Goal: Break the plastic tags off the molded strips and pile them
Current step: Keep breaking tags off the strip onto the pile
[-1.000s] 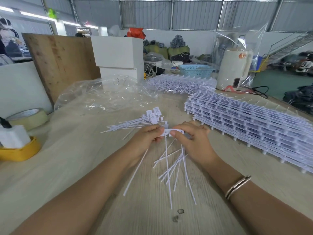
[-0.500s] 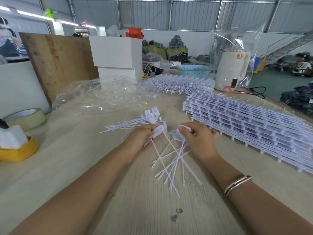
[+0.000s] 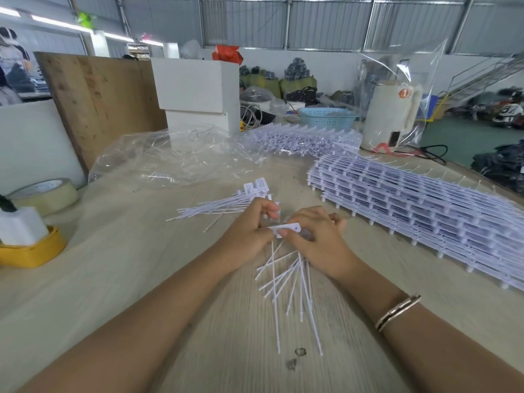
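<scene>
My left hand (image 3: 249, 231) and my right hand (image 3: 317, 239) meet over the middle of the wooden table (image 3: 113, 279). Both pinch the heads of a bunch of white plastic tags (image 3: 286, 229), whose thin tails (image 3: 292, 282) fan down toward me. A pile of loose tags (image 3: 226, 207) lies just beyond my left hand, heads to the right. Stacked molded strips (image 3: 411, 211) lie in a long bank to the right.
More strips in clear wrap (image 3: 300, 140) lie further back. A crumpled clear bag (image 3: 175, 160), a white box (image 3: 198, 92), a blue basket (image 3: 327, 117) and a white kettle (image 3: 391, 114) stand behind. A tape roll (image 3: 42, 195) and a yellow holder (image 3: 34, 251) sit left.
My hands parted half a second ago, the left one holding a single tag. Now they are back together on the bunch's heads, and the tails hang straighter.
</scene>
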